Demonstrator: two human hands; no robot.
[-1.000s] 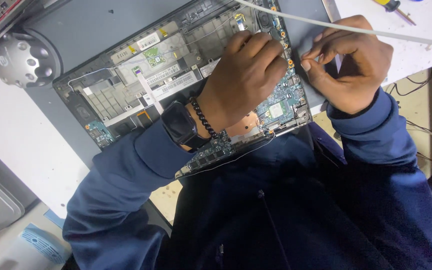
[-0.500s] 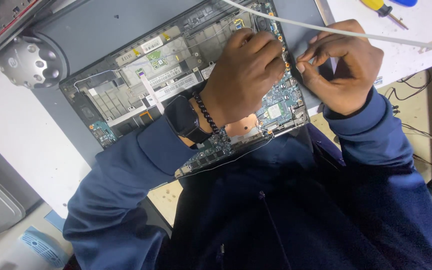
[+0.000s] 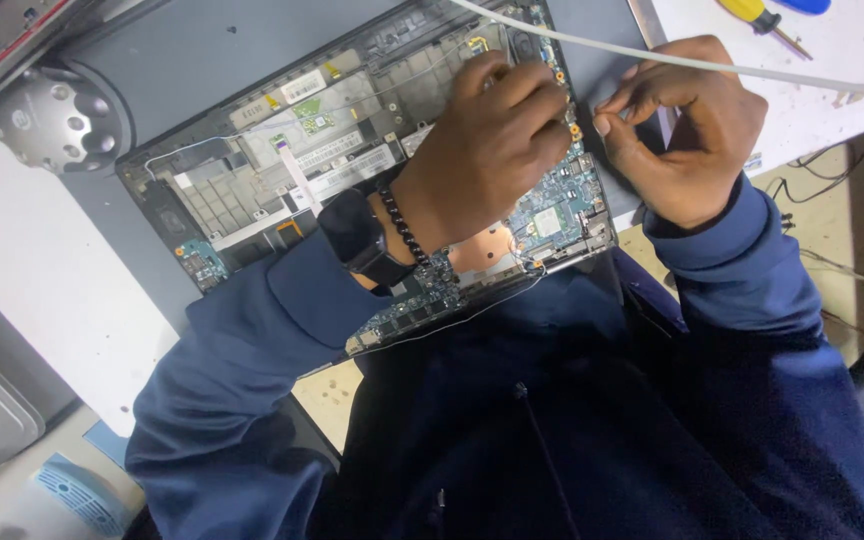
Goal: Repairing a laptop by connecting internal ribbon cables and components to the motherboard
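1. Now my left hand (image 3: 487, 165) lies curled, knuckles up, on the opened laptop (image 3: 372, 190). Its fingertips press down at the board's far edge, right beside my right hand (image 3: 687, 140).
2. My right hand is bunched, thumb against forefinger. It seems to pinch something small at the chassis edge between the two hands, but I cannot tell what, since the fingers hide it.
3. Compared with a second ago, both hands sit on the same spot. The left fingers look slightly more tucked, and the right thumb has closed tighter on the forefinger.
4. I judge the work as fine fiddling at one connector or screw near the circuit board (image 3: 552, 215), which shows just below my left knuckles. Nothing has come free yet.
5. Beyond my right hand, the white cable (image 3: 752, 70) crosses as before. The yellow-handled screwdriver (image 3: 757, 15) lies untouched further out.
6. The view has shifted slightly. The grey round knob (image 3: 52, 120) far beyond my left wrist sits lower in the picture.
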